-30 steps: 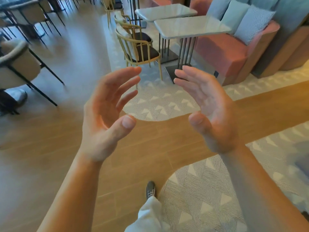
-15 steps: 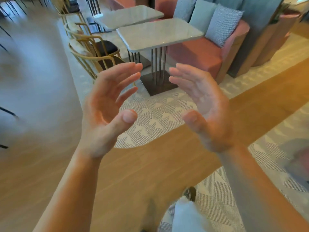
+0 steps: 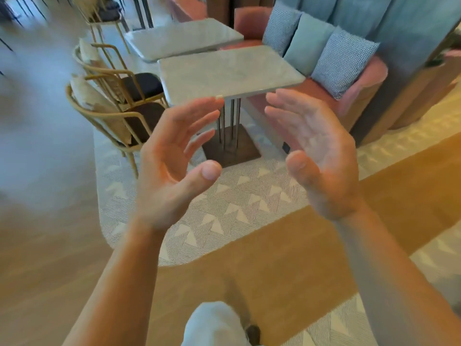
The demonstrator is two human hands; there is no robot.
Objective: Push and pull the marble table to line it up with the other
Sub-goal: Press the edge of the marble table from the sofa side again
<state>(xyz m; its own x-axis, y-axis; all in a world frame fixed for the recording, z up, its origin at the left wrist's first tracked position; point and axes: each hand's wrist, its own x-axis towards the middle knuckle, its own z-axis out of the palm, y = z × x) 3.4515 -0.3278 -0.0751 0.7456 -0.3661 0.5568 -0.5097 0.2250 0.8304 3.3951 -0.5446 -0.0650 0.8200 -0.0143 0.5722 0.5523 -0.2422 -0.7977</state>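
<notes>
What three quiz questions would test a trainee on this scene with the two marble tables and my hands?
1. True or false: the left hand and the right hand both grip the near marble table.
2. What stands left of the near marble table? A) gold-framed chairs B) a trolley C) a floor lamp
3. How many cushions lean on the pink bench?
Key: 1 false, both hands are open and hold nothing; 2 A; 3 three.
</notes>
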